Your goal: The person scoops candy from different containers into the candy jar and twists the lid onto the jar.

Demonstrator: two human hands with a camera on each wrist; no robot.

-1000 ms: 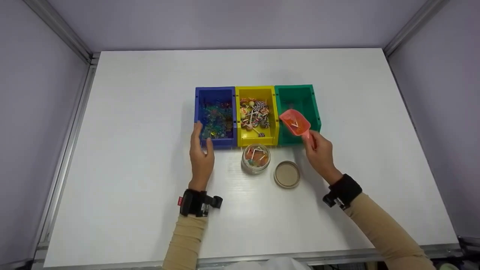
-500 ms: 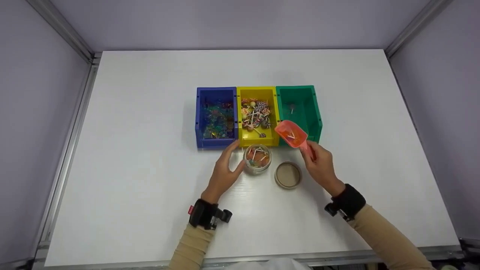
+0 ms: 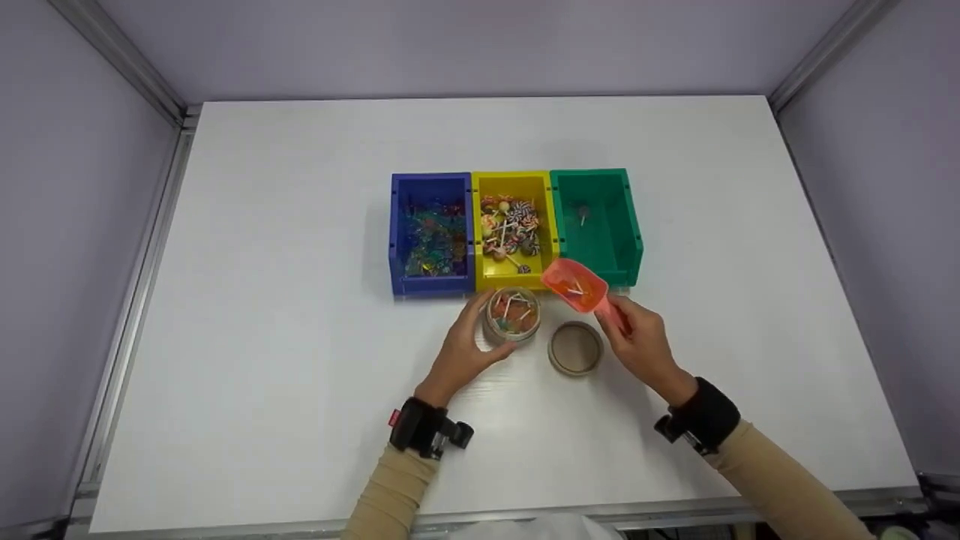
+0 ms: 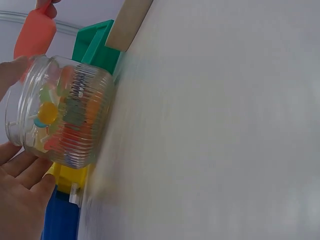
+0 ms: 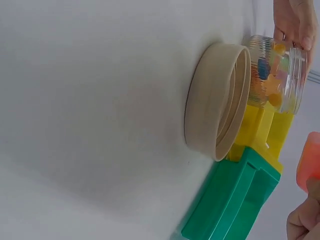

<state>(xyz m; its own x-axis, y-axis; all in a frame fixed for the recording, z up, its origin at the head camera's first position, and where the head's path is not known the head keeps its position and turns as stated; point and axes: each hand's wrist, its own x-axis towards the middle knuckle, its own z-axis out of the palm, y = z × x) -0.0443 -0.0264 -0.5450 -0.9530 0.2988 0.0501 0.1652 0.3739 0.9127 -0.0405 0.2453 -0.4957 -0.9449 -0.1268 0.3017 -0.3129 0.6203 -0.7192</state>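
Note:
A clear ribbed glass jar (image 3: 512,315) full of colourful candies and lollipops with white sticks stands upright on the table. My left hand (image 3: 459,354) holds it round the side, thumb in front and fingers behind; the left wrist view shows the thumb near the rim of the jar (image 4: 75,110). In my right hand (image 3: 643,341) is the handle of a pink scoop (image 3: 576,286), which carries orange candy with white sticks. The scoop hangs to the right of the jar, over the front edges of the bins. A round beige lid (image 3: 575,349) lies inside up, right of the jar.
Behind the jar, three bins stand side by side. The blue bin (image 3: 433,285) holds translucent candies, the yellow bin (image 3: 517,282) patterned lollipops, and the green bin (image 3: 611,247) one lollipop. The white table (image 3: 262,337) stretches around them, with walls behind and at both sides.
My left hand has moved from the blue bin to the right and taken hold of the jar. The loaded scoop has come out from over the green bin, toward the jar.

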